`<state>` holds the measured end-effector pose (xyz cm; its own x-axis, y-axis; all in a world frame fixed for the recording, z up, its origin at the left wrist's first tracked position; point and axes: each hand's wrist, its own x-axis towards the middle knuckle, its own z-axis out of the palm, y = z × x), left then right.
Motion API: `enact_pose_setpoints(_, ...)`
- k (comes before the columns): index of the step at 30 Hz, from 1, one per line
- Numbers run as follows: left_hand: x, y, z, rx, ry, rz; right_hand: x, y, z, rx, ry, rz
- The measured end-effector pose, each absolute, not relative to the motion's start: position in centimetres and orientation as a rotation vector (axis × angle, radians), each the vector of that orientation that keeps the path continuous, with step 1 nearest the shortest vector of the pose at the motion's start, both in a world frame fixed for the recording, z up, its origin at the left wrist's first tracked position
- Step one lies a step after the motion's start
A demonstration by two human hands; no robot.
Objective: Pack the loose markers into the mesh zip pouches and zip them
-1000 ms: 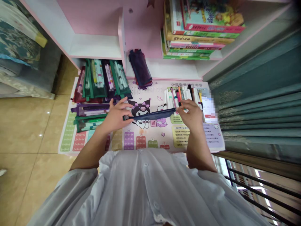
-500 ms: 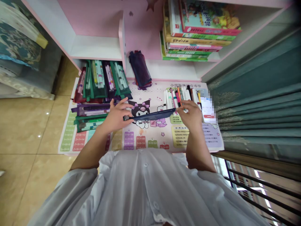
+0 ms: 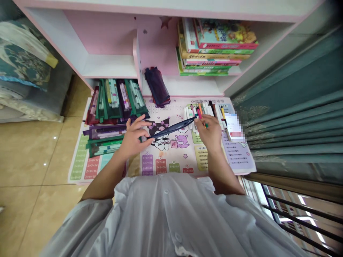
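Upper body garment: loose white shirt (image 3: 166, 214) with a centre front placket and round white buttons (image 3: 166, 191). Wide, soft sleeves (image 3: 80, 223) end near the elbows. Forearms, left hand (image 3: 133, 141) and right hand (image 3: 210, 134) are bare

We catalogue this as a home, a child's room: one pink bookshelf (image 3: 102, 32), stacked picture books (image 3: 217, 46), a times-table poster (image 3: 160, 166), zipped pen pouches (image 3: 109, 103), folded bedding (image 3: 24, 60), teal curtains (image 3: 289, 117), glossy floor tiles (image 3: 29, 157).

Room lies over the printed mat (image 3: 166, 160) between pencil pouches (image 3: 112, 100) and markers (image 3: 189, 119); the pink shelf (image 3: 107, 66) seemingly blocks ahead.
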<state>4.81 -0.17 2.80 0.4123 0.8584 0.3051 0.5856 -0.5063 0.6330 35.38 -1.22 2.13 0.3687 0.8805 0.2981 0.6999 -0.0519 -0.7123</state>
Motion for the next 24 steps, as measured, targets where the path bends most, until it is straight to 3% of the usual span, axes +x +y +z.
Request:
enact_pose_setpoints(10, 7.8, -2.4, 0.5, 2.261, 1.303, 1.192, 29.1, -1.2, 1.1, -1.723, -1.588, 0.510)
enact_pose_setpoints(24, 9.0, -1.7, 1.4, 2.043, 1.522, 0.796, 28.2, -0.9, 0.9, -1.648, -1.948, 0.492)
